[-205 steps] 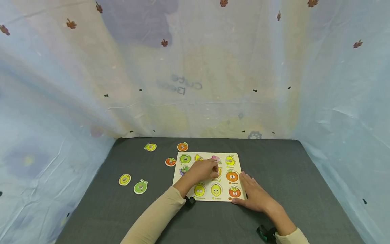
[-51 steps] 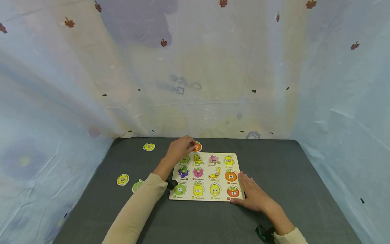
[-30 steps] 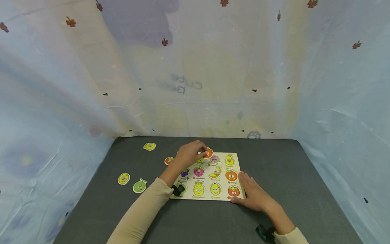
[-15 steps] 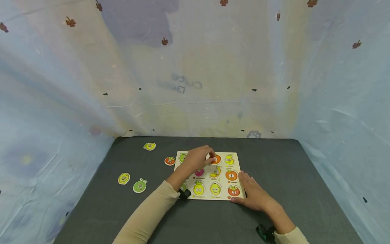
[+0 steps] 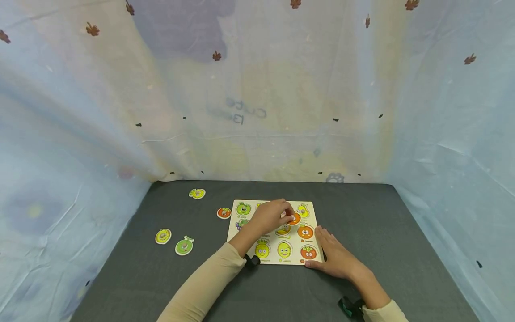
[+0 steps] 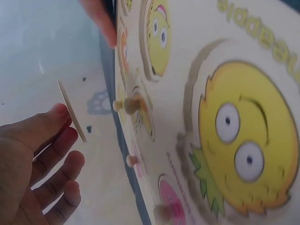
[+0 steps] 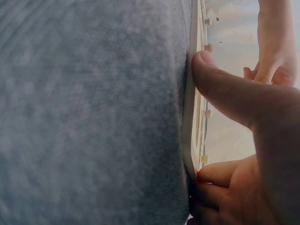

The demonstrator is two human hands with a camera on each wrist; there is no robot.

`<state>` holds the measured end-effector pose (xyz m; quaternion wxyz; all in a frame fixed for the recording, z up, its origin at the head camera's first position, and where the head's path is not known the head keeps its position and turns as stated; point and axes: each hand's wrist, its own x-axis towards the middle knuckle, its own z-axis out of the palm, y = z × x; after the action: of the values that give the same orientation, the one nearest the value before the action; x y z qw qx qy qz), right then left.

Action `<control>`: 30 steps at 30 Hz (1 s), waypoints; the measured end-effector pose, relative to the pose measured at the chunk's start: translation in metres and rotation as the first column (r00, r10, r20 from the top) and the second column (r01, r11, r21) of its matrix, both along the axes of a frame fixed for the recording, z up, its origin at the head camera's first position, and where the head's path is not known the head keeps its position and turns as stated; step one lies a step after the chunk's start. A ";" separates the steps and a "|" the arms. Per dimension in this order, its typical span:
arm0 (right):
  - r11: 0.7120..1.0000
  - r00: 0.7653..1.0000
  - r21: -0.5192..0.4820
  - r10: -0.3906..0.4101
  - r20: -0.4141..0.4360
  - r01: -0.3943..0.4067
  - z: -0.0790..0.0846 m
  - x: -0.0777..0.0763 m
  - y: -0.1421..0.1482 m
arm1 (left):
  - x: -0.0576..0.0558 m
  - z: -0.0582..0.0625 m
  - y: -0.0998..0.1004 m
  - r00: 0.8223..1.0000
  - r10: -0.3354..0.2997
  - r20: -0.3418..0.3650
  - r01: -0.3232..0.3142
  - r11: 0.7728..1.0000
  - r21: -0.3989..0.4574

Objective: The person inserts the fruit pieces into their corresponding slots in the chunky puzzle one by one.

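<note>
My left hand [image 5: 270,218] pinches a round orange fruit puzzle piece [image 5: 295,218] between thumb and fingers. The piece is held above the right part of the cream fruit puzzle board [image 5: 275,252], near the pear and orange pictures. In the left wrist view the piece [image 6: 71,112] is seen edge-on, apart from the board, with the other fingers loosely bent. My right hand [image 5: 335,257] rests at the board's near right corner, its fingers straight along the right edge. The right wrist view has the thumb touching the board's edge [image 7: 190,112].
Left of the board lie a red tomato-like piece [image 5: 224,213], a green piece [image 5: 184,245], a round yellow piece [image 5: 162,236] and another yellow piece [image 5: 197,193]. Knobbed pieces, such as the banana [image 5: 283,230], sit in the board. Patterned curtains surround the dark table [image 5: 382,237].
My left hand took the orange piece from beyond the board's far edge and has carried it rightward and nearer, over the board. My right hand has stayed at the corner.
</note>
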<state>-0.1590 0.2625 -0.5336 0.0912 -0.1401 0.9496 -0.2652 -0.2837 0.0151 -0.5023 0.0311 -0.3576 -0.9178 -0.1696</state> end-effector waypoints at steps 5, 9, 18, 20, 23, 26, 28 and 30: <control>1.000 1.000 -0.002 0.000 -0.002 0.000 0.000 0.000 0.000 | 0.001 -0.004 0.007 1.000 -0.010 0.009 0.010 1.000 -0.024; 1.000 1.000 0.000 -0.004 0.001 0.004 0.000 0.000 0.000 | 0.002 -0.006 0.013 1.000 -0.016 0.010 0.017 0.999 -0.046; 1.000 1.000 -0.015 -0.010 0.016 0.010 -0.002 0.001 0.001 | 0.005 -0.009 0.029 0.999 -0.036 0.003 0.036 0.995 -0.091; 1.000 1.000 -0.018 -0.011 0.017 0.011 -0.002 0.001 0.002 | 0.006 -0.009 0.033 0.999 -0.043 0.002 0.043 0.993 -0.107; 1.000 1.000 -0.020 -0.009 0.017 0.009 -0.002 0.001 0.002 | 0.006 -0.010 0.038 0.998 -0.056 0.005 0.056 0.990 -0.126; 1.000 1.000 -0.028 -0.009 0.017 0.009 -0.002 0.001 0.002 | 0.006 -0.012 0.042 0.998 -0.067 0.003 0.066 0.988 -0.142; 0.999 1.000 -0.033 -0.008 0.016 0.008 -0.001 0.001 0.002 | 0.005 -0.015 0.044 0.998 -0.069 0.002 0.069 0.987 -0.145; 0.999 1.000 -0.034 -0.005 0.012 0.005 -0.001 0.001 0.002 | 0.004 -0.018 0.046 0.998 -0.068 0.004 0.068 0.987 -0.144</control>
<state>-0.1580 0.2645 -0.5344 0.0939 -0.1376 0.9446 -0.2827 -0.2797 0.0609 -0.5205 -0.0002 -0.3902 -0.9149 -0.1036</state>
